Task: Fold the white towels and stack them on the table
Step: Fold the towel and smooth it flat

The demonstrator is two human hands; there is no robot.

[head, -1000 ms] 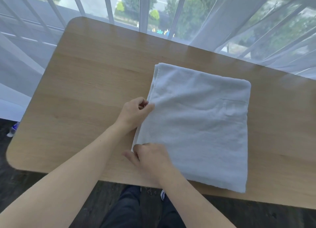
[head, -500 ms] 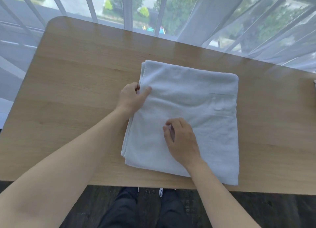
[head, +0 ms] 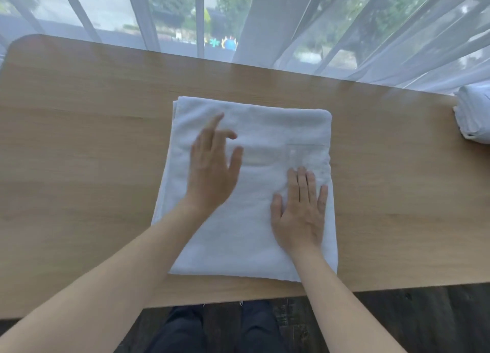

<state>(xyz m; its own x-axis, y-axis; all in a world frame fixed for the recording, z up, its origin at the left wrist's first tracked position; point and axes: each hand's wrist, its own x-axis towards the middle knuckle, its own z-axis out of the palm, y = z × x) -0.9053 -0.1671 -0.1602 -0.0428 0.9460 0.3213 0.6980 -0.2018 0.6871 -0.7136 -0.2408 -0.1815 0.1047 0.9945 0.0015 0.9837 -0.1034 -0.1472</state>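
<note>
Head view: the white towel lies folded in a thick square mid-tabletop, layered edges along its left side. The right hand presses flat on it, fingers straight; the left hand, blurred, hovers or brushes with fingers spread, holding nothing. More folded white cloth sits at the far right edge. The towel looks soft, limp and light — best pinched at its corners or stacked edges, since layers may slide apart

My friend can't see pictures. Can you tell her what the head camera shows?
A person's two hands lie open on a folded white towel on a wooden table: right hand flat, left hand blurred. More white cloth sits at the table's right edge.
</note>
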